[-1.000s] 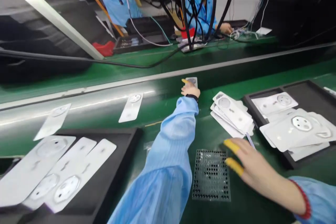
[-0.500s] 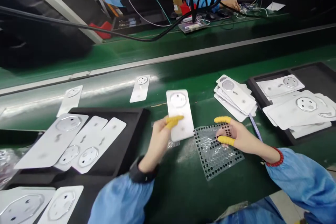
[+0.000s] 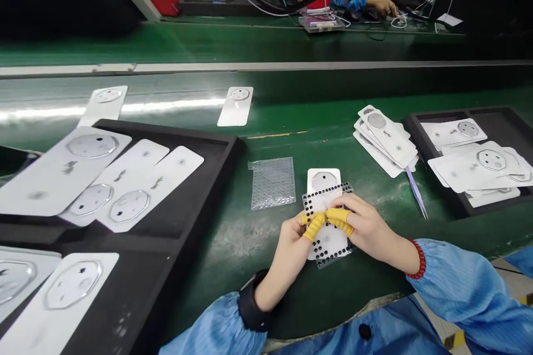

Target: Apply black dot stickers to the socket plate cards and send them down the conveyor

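A white socket plate [image 3: 323, 182] lies flat on the green bench in front of me. A clear sheet dotted with black pads [image 3: 328, 238] rests on top of it. My left hand [image 3: 296, 240] and my right hand [image 3: 361, 224] meet over that sheet, yellow-capped fingertips pinched together and pressing on it. Both wear blue sleeves; the right wrist has a red bead bracelet, the left a black band.
A piece of bubble wrap [image 3: 272, 182] lies left of the plate. A black tray [image 3: 216, 147] with white plates sits at left, another tray [image 3: 420, 138] at right, a loose plate stack [image 3: 385, 141] between. Two plates [image 3: 235, 105] ride the conveyor. Another person's hands [image 3: 385, 5] work across it.
My left hand brought the white plate back from the conveyor and laid it on the bench. The dotted sheet moved onto the plate, and both hands came together over it.
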Motion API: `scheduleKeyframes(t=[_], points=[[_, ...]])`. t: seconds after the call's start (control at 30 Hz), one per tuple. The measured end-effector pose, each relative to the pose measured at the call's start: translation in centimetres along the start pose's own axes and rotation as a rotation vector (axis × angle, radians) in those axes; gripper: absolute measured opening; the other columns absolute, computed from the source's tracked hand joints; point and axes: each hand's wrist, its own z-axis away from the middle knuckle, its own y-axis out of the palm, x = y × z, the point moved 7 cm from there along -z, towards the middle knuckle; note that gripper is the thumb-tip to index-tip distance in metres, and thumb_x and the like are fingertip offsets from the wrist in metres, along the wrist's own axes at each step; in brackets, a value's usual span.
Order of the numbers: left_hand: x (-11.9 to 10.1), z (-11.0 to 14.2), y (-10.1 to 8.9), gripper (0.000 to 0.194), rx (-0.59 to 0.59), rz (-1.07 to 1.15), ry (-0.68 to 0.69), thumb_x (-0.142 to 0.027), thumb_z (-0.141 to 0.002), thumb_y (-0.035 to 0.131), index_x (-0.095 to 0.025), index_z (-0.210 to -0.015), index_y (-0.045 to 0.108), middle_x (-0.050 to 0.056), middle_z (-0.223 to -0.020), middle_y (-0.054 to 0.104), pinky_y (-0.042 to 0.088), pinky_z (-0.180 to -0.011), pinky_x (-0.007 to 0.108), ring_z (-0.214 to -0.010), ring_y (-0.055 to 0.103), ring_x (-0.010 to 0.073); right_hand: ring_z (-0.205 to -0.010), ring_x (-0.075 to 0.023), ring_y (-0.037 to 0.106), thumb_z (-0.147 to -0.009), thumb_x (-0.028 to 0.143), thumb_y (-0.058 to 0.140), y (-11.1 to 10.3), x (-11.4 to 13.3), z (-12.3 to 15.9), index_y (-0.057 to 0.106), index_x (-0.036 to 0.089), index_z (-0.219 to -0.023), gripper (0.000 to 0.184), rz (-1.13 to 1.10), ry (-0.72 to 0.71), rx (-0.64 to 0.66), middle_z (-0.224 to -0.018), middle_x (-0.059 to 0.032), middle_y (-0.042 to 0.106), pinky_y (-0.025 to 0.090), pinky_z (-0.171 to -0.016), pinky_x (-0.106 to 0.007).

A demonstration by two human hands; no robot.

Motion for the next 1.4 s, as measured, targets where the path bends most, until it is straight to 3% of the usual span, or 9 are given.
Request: scheduleKeyframes(t=[0.2,0.37,0.57,0.67,0.77,0.87,0.93,1.1,1.4], points=[[0.2,0.0,0.3,0.025,-0.003,0.017,-0.002,-0.038,-0.067,0.080,-0.014,-0.070,0.075,0.004,-0.067,0.071,0.047,-0.060,0.025,-0.062,0.060,0.0155,-0.082,-0.0202,0.057,-0.092,0.000,0.035,0.7,1.7,-0.6,0.060,0.012,-0.092,0.028,0.228,-0.112,0.087,-0.093,-0.0134,0.063,0.055,-0.066,-0.032],[0.2,0.1,0.6,0.029,-0.015,-0.007,-0.025,-0.042,-0.066,0.079,-0.013,-0.066,0.074,0.004,-0.062,0.070,0.046,-0.054,0.024,-0.056,0.058,0.0151,-0.090,-0.0219,0.059,-0.090,0.000,0.037,1.3,1.5,-0.5,0.058,0.013,-0.091,0.025,0.287,-0.197,0.148,-0.098,-0.0143,0.062,0.057,-0.075,-0.035],[-2.0,-0.4,-3.7,0.037,-0.245,-0.113,0.126,-0.045,-0.062,0.083,-0.013,-0.078,0.074,0.008,-0.081,0.076,0.055,-0.069,0.031,-0.080,0.070,0.0253,-0.097,-0.0248,0.062,-0.081,-0.001,0.042,0.8,-1.4,1.2,0.056,0.015,-0.098,0.027,0.049,-0.027,0.322,-0.103,-0.0150,0.064,0.058,-0.078,-0.039],[-3.4,0.6,-4.8,0.064,-0.367,-0.134,0.267,-0.041,-0.066,0.083,-0.017,-0.122,0.063,0.009,-0.104,0.076,0.058,-0.073,0.031,-0.091,0.071,0.0250,-0.093,-0.0194,0.065,-0.088,0.005,0.049,-0.8,-3.2,1.4,0.057,0.019,-0.094,0.018,-0.206,0.180,0.257,-0.102,-0.0105,0.065,0.058,-0.080,-0.034],[-3.5,2.4,-3.2,0.084,-0.365,-0.153,0.431,-0.037,-0.078,0.075,-0.024,-0.149,0.031,0.005,-0.095,0.078,0.061,-0.058,0.027,-0.070,0.074,0.0195,-0.096,-0.0184,0.065,-0.089,0.014,0.058,-2.9,-4.1,0.7,0.061,0.021,-0.091,0.008,-0.420,0.347,0.028,-0.106,-0.0088,0.064,0.057,-0.081,-0.033],[-2.8,4.2,-0.6,0.059,-0.265,-0.243,0.561,-0.029,-0.086,0.069,-0.027,-0.140,0.046,0.001,-0.090,0.079,0.063,-0.059,0.023,-0.069,0.075,0.0179,-0.112,-0.0210,0.060,-0.088,0.017,0.064,-4.5,-2.8,-0.7,0.065,0.023,-0.090,0.006,-0.454,0.341,-0.237,-0.116,-0.0087,0.059,0.051,-0.099,-0.041],[-2.1,5.0,0.8,0.041,-0.173,-0.330,0.612,-0.022,-0.086,0.068,-0.026,-0.126,0.059,0.000,-0.090,0.079,0.063,-0.062,0.021,-0.072,0.076,0.0182,-0.121,-0.0231,0.055,-0.086,0.014,0.066,-4.5,-1.4,-1.6,0.066,0.023,-0.090,0.010,-0.417,0.287,-0.311,-0.126,-0.0088,0.054,0.044,-0.107,-0.045],[-1.5,6.1,1.0,0.040,-0.147,-0.466,0.672,-0.017,-0.086,0.066,-0.022,-0.124,0.061,0.003,-0.090,0.079,0.063,-0.061,0.022,-0.071,0.077,0.0201,-0.128,-0.0265,0.049,-0.085,0.009,0.063,-3.4,0.2,-2.3,0.066,0.023,-0.092,0.016,-0.392,0.243,-0.342,-0.135,-0.0104,0.045,0.047,-0.103,-0.045],[-1.0,6.8,0.9,0.042,-0.188,-0.680,0.794,-0.015,-0.086,0.064,-0.018,-0.127,0.058,0.005,-0.081,0.077,0.060,-0.064,0.021,-0.066,0.075,0.0186,-0.106,-0.0214,0.059,-0.083,0.010,0.068,-3.1,-0.6,-1.9,0.068,0.025,-0.089,0.016,-0.540,0.276,-0.299,-0.132,-0.0070,0.045,0.053,-0.086,-0.038]])
